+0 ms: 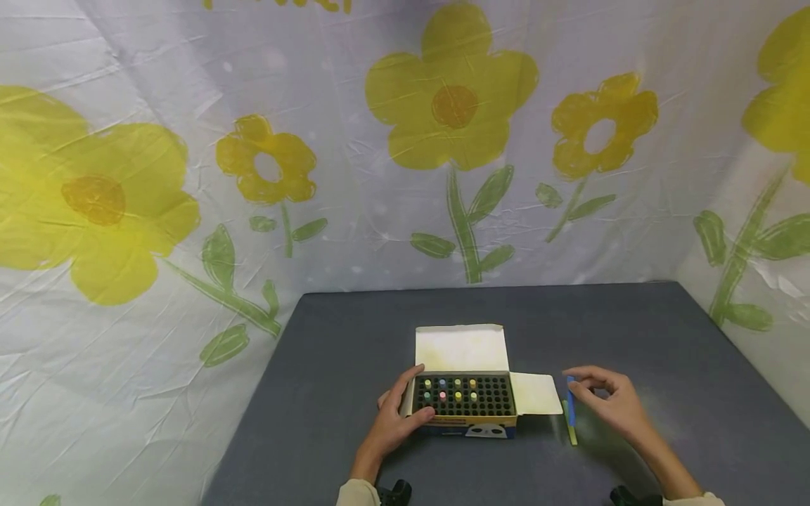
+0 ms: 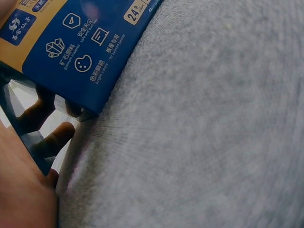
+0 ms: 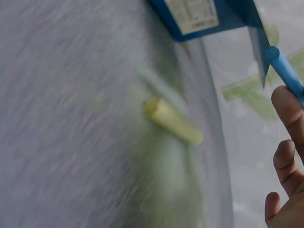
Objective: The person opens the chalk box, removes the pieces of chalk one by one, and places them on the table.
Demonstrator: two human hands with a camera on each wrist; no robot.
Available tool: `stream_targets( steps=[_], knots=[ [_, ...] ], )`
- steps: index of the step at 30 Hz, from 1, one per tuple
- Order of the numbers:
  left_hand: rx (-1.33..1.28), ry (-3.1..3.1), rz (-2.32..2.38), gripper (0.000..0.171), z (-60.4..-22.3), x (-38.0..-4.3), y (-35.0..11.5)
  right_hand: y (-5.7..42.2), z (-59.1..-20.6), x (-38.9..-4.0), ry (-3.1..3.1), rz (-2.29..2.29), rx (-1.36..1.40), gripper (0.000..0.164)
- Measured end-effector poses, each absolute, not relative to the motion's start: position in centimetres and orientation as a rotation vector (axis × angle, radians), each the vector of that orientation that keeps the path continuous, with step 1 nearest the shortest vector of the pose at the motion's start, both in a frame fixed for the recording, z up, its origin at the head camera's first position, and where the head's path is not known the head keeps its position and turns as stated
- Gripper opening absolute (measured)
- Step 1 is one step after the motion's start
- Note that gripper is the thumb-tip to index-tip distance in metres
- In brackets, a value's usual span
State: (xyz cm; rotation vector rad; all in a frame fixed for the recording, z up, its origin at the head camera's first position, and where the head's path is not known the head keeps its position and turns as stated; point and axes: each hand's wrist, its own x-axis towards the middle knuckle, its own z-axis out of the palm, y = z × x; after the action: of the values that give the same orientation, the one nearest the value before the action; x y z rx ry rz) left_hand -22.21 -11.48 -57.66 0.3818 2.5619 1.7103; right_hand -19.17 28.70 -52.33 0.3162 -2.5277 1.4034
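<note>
A chalk box (image 1: 443,427) with a panda on its front lies with its lid (image 1: 462,348) folded back. Inside, a black holder (image 1: 496,397) with rows of holes carries several coloured chalk sticks in its left and middle part. My left hand (image 1: 391,425) grips the left end of the box, thumb over the front edge and fingers along the left side. Right of the box, my right hand (image 1: 612,406) pinches a blue chalk stick (image 1: 571,411) between thumb and fingers. Below it on the table, partly hidden behind the blue one, is a yellow-green chalk stick (image 1: 573,437).
The box's white side flap (image 1: 536,393) sticks out to the right, close to the blue chalk. Dark grey cloth covers the table (image 1: 354,337). A white sheet (image 1: 354,253) printed with yellow flowers hangs behind and at both sides.
</note>
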Motion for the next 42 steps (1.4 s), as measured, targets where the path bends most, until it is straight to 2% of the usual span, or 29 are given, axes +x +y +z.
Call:
stream_targets(
  steps=[5,13,20,36,42],
  knots=[
    [0.39,2.552,1.715,0.073,-57.8,-22.2,-11.5,29.8,-53.1,-18.5,-2.595,1.407,0.288,0.023],
    [0.39,2.573,1.69,0.073,-57.8,-22.2,-11.5,30.7,-54.6,-18.8,-2.6,1.283,0.339,0.013],
    [0.4,2.554,1.711,0.073,-57.7,-22.2,-11.4,30.7,-55.5,-18.9,-2.694,1.129,0.333,0.013],
    [0.423,2.518,1.745,0.071,-57.5,-22.1,-11.5,30.6,-55.4,-19.5,-2.755,1.04,0.428,0.014],
    [0.411,2.525,1.747,0.072,-57.4,-22.1,-11.4,30.3,-55.2,-19.6,-2.792,0.849,0.405,0.015]
  ],
)
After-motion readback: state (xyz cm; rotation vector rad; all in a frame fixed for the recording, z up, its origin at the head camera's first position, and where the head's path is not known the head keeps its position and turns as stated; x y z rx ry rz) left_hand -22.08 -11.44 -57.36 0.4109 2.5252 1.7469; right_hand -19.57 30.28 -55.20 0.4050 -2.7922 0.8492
